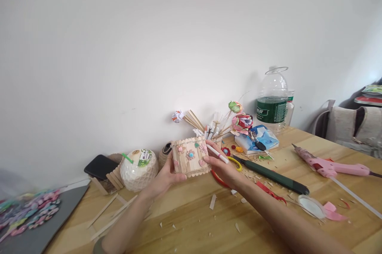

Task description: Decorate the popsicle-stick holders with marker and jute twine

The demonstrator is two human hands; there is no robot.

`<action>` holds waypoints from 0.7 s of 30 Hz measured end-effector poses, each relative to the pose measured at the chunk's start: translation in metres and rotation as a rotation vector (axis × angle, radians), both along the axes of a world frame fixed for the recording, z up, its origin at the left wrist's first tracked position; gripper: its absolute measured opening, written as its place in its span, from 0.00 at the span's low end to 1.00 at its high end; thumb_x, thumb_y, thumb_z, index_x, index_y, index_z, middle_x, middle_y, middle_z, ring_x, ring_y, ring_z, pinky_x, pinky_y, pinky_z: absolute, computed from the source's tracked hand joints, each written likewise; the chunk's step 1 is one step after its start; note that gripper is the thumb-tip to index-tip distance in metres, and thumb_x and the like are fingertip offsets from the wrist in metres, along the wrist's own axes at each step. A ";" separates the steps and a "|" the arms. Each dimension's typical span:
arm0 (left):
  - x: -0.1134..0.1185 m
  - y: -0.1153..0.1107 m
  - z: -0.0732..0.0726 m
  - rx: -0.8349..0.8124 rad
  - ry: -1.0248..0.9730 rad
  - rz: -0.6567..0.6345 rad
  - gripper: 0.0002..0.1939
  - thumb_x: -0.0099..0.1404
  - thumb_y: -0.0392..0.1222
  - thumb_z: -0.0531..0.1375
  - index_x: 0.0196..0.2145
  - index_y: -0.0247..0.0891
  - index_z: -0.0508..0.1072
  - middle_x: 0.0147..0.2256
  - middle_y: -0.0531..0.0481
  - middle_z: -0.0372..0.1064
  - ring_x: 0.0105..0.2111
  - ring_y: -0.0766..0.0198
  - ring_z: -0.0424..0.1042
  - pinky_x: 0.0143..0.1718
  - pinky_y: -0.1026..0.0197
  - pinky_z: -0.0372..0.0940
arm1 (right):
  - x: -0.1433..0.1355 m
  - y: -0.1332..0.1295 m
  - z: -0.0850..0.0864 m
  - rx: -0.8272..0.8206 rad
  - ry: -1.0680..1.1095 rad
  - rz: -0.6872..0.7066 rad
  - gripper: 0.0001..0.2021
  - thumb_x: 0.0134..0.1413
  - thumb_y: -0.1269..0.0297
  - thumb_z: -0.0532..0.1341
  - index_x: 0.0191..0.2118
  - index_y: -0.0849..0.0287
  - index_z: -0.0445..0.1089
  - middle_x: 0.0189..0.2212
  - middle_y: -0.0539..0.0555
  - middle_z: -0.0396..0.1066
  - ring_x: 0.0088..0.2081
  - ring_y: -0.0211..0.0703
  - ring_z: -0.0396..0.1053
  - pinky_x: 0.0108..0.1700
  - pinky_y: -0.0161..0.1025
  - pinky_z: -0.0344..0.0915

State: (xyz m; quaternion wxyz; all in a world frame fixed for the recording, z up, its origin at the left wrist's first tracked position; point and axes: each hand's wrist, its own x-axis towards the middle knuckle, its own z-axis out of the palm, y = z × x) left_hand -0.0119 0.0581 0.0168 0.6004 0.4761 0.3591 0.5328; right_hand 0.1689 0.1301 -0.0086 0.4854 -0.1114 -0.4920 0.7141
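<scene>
A small wooden craft box (185, 161) made of popsicle sticks, with scalloped edges and pink, blue and green flower and heart decorations, is held up over the table in the middle of the view. My left hand (168, 175) grips its left side, thumb along the lower edge. On the right side, my right hand (219, 166) holds the box with the thumb on its face. A white pen (217, 154) with a pink band lies across the fingers of my right hand. The fingers behind the box are partly hidden.
Behind stand paper flowers (242, 123), a coconut (139, 169) and a large bottle (272, 105). To the right lie a dark green tool (273, 175), a pink glue gun (331, 165) and scraps. Wooden sticks (103, 210) and a phone (101, 167) are left.
</scene>
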 end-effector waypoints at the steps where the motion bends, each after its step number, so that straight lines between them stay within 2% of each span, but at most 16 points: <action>1: 0.000 0.000 -0.001 -0.002 0.009 0.015 0.62 0.41 0.40 0.72 0.64 0.43 0.38 0.62 0.39 0.49 0.61 0.47 0.50 0.59 0.52 0.50 | 0.000 0.002 -0.001 -0.004 0.004 0.012 0.24 0.41 0.63 0.68 0.48 0.48 0.64 0.51 0.53 0.67 0.55 0.51 0.62 0.57 0.52 0.54; 6: 0.000 0.002 -0.008 0.018 0.102 0.132 0.58 0.43 0.36 0.71 0.63 0.46 0.41 0.63 0.42 0.46 0.61 0.48 0.49 0.59 0.51 0.50 | 0.002 0.005 -0.005 -0.019 0.000 0.022 0.23 0.45 0.60 0.66 0.49 0.50 0.63 0.52 0.53 0.67 0.56 0.50 0.61 0.58 0.50 0.52; 9: 0.003 0.001 -0.010 0.037 0.111 0.189 0.54 0.45 0.34 0.70 0.62 0.46 0.44 0.61 0.42 0.52 0.60 0.49 0.53 0.58 0.51 0.51 | 0.002 0.005 -0.005 -0.037 -0.007 0.021 0.25 0.46 0.59 0.65 0.51 0.49 0.62 0.52 0.53 0.67 0.56 0.49 0.61 0.58 0.50 0.53; 13: 0.008 -0.002 -0.009 0.065 0.087 0.248 0.50 0.43 0.32 0.70 0.60 0.48 0.51 0.58 0.44 0.58 0.59 0.47 0.54 0.58 0.49 0.52 | 0.001 0.005 -0.005 -0.041 -0.003 0.016 0.26 0.45 0.56 0.65 0.51 0.50 0.61 0.52 0.53 0.66 0.56 0.50 0.61 0.58 0.51 0.54; 17: 0.007 -0.001 -0.008 0.046 0.023 0.248 0.48 0.44 0.32 0.70 0.59 0.46 0.53 0.59 0.43 0.58 0.59 0.45 0.55 0.58 0.48 0.53 | 0.000 0.004 -0.005 0.002 0.028 0.029 0.25 0.44 0.57 0.66 0.50 0.48 0.62 0.55 0.52 0.64 0.58 0.49 0.58 0.58 0.50 0.52; 21: 0.001 0.001 -0.008 0.023 -0.104 0.165 0.44 0.48 0.32 0.66 0.59 0.48 0.54 0.56 0.45 0.63 0.57 0.47 0.58 0.57 0.47 0.53 | 0.001 0.000 -0.003 0.094 0.006 0.072 0.27 0.44 0.61 0.67 0.52 0.47 0.61 0.57 0.53 0.60 0.59 0.47 0.56 0.60 0.49 0.48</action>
